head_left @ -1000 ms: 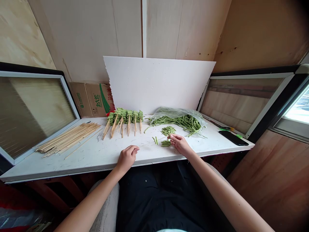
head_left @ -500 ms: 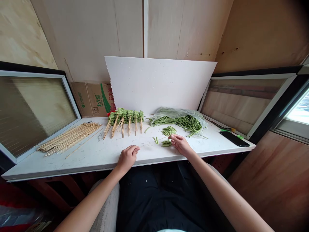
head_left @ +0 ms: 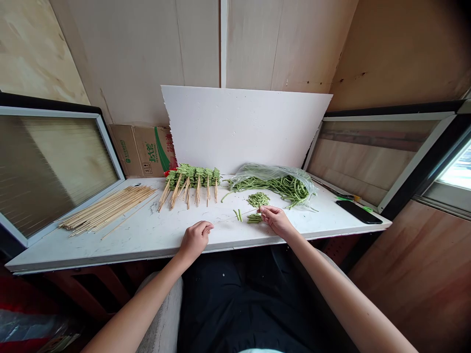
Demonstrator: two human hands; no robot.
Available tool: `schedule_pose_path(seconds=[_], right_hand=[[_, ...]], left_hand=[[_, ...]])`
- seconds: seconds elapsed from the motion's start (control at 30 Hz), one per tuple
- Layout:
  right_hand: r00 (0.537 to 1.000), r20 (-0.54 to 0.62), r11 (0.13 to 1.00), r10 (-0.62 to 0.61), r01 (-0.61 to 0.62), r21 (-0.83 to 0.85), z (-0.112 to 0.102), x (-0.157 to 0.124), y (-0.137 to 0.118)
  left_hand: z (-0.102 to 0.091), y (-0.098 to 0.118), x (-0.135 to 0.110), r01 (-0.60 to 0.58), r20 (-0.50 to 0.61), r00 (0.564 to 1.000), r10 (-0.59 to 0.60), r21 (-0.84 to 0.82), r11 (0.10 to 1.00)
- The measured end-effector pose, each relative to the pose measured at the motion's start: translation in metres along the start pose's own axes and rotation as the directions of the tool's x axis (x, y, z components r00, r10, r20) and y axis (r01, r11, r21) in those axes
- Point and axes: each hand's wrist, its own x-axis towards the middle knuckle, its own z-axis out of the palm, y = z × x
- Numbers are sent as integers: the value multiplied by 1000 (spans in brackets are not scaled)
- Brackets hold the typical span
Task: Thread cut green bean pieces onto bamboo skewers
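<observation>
Got a thin pale skewer (head_left: pixel 250 213) slanting from my left hand (head_left: pixel 196 238) to what looks like a bit of green bean (head_left: pixel 259 210) pinched in my right hand (head_left: pixel 276 221).

The skewers (head_left: pixel 108 208) look to me like bare, matt wood, the bag (head_left: pixel 257 170) thin, shiny, crinkled plastic, the box (head_left: pixel 127 152) dull cardboard, the board (head_left: pixel 243 127) matt with a rough edge, the table (head_left: pixel 66 252) smooth but scuffed, the trousers (head_left: pixel 243 299) dull cloth.
</observation>
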Motion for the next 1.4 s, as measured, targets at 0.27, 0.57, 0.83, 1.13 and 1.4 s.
schedule_pose_path(seconds=[0.27, 0.57, 0.83, 1.13, 1.4], right_hand=[[997, -72, 999, -36, 34, -26, 16, -5, 3], [997, -46, 983, -62, 53, -177, 71, -28, 7], [1000, -25, 981, -16, 11, -192, 69, -28, 1], [993, 91, 950, -77, 101, -296, 51, -18, -1], [934, 84, 621, -346, 295, -726, -15, 10, -2]], left_hand=[[0, -3, 0, 51, -31, 998, -51, 2, 999], [2, -1, -1, 58, 3, 998, -58, -21, 998], [1, 1, 0, 59, -2, 998, -59, -33, 998], [1, 1, -1, 67, -10, 998, -68, -38, 997], [0, 3, 1, 77, -27, 997, -77, -20, 997]])
